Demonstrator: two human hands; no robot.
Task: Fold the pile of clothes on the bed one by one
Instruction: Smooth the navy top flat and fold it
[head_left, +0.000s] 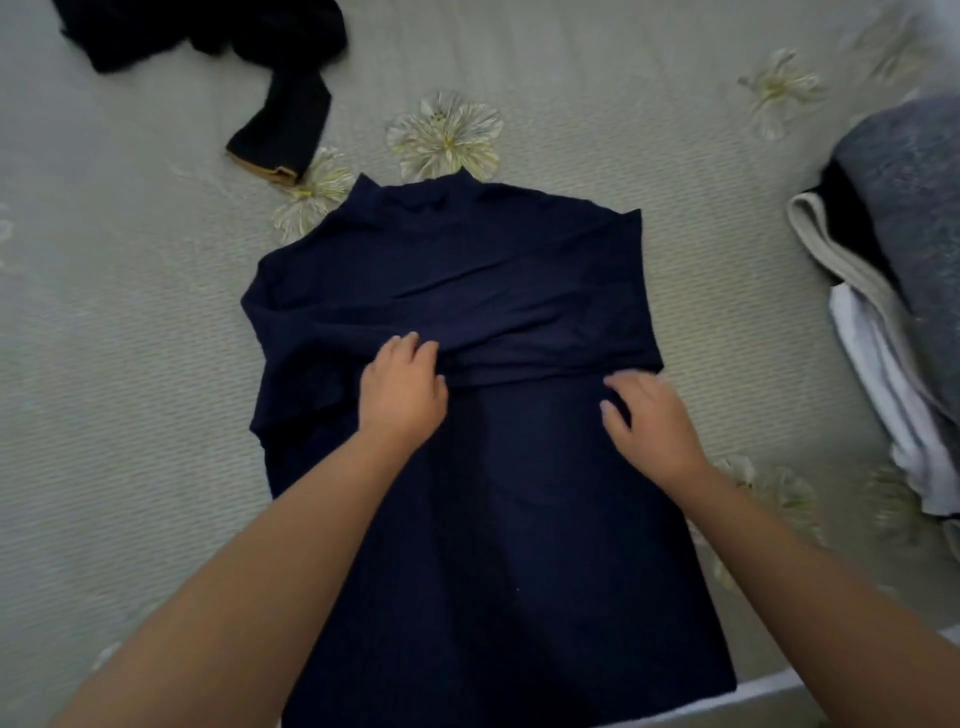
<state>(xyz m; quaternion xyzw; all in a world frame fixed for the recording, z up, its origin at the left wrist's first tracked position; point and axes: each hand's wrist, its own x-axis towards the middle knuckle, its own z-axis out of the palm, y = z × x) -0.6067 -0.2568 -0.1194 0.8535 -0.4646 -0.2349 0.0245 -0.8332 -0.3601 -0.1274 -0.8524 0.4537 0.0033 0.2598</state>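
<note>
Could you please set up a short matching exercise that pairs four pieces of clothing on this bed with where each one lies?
Things:
1. Navy blue high-necked top
2. Crumpled black garment with a tan-edged cuff
3. Speckled grey knitted fabric
4. White folded cloth

Places:
A. Far left corner of the pale floral bedspread
B. On top of the stack at the right edge
C. Spread flat in the middle, under both hands
D. Low in the stack at the right edge

Pairs: 1-C, 2-A, 3-B, 4-D
</note>
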